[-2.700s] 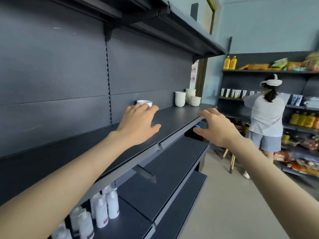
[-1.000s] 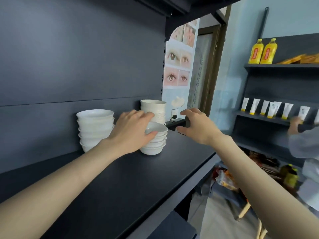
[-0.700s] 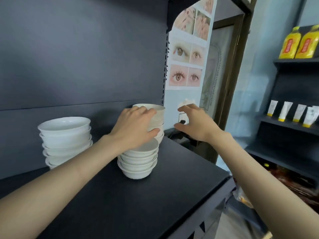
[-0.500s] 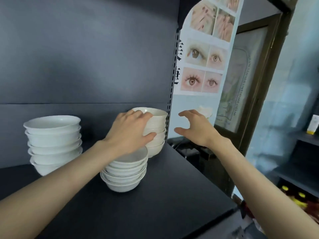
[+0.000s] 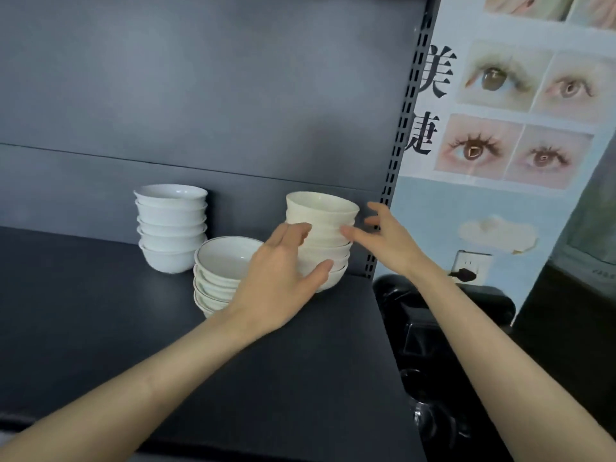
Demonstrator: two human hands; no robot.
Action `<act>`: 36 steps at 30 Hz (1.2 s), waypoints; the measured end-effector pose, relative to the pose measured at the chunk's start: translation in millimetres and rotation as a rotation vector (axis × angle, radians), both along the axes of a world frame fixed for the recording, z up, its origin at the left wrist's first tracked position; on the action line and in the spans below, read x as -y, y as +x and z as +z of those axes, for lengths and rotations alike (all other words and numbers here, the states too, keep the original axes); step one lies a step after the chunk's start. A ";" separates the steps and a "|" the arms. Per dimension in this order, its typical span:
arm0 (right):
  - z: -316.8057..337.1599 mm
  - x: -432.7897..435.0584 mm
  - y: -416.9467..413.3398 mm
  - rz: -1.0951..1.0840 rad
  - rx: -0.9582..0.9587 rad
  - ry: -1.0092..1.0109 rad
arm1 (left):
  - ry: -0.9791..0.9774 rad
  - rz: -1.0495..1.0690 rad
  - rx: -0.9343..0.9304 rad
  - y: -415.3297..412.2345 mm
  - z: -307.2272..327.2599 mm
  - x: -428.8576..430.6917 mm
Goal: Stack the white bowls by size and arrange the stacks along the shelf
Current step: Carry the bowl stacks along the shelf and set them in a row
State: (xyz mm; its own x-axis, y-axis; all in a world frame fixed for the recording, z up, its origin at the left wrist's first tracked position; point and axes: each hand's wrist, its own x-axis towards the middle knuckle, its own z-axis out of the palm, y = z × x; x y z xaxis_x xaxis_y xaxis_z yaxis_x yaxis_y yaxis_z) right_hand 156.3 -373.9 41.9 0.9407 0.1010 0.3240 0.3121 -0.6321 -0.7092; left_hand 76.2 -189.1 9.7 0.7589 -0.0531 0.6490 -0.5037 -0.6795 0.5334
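Left hand (image 5: 283, 275) and right hand (image 5: 386, 241), fingers spread, are closing around the far-right stack (image 5: 321, 228); gripping low should be steadying it

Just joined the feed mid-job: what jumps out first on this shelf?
Three stacks of white bowls crowd the right end of the dark shelf: a tall back stack, a low front stack, and a cream stack by the shelf's end post. The left hand and right hand close around the cream stack.
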 end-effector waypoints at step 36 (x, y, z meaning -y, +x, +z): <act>-42.2 28.1 72.0 0.453 -0.238 0.347 | -0.641 0.056 -0.533 78.2 -76.3 47.1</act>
